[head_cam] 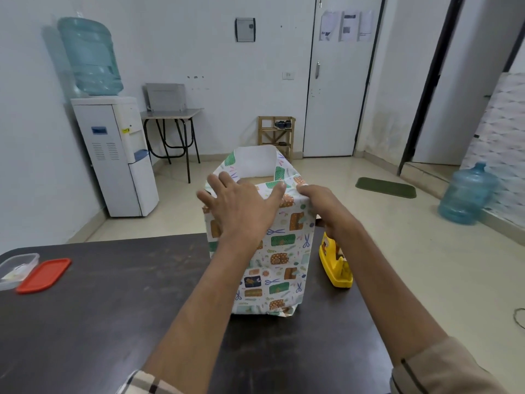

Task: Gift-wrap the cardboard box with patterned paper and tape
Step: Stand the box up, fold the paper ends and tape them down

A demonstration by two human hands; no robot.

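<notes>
Top fold in hand: my left hand [241,207] presses the paper [281,251] flat, right hand [322,204] pinches its edge. I'd reach for the tape dispenser [335,265] next.

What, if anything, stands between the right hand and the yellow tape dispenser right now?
Nothing visible does. The tape dispenser stands on the table beside the paper-covered box, just below the right hand, whose fingers pinch the paper flap at the top. Only the person's own forearm overlaps it in view.

Yellow plastic tape dispenser [336,265] just right of the tall paper-wrapped box [277,265]; leftward, dark tabletop [127,308] runs to a red lid [44,275].
</notes>
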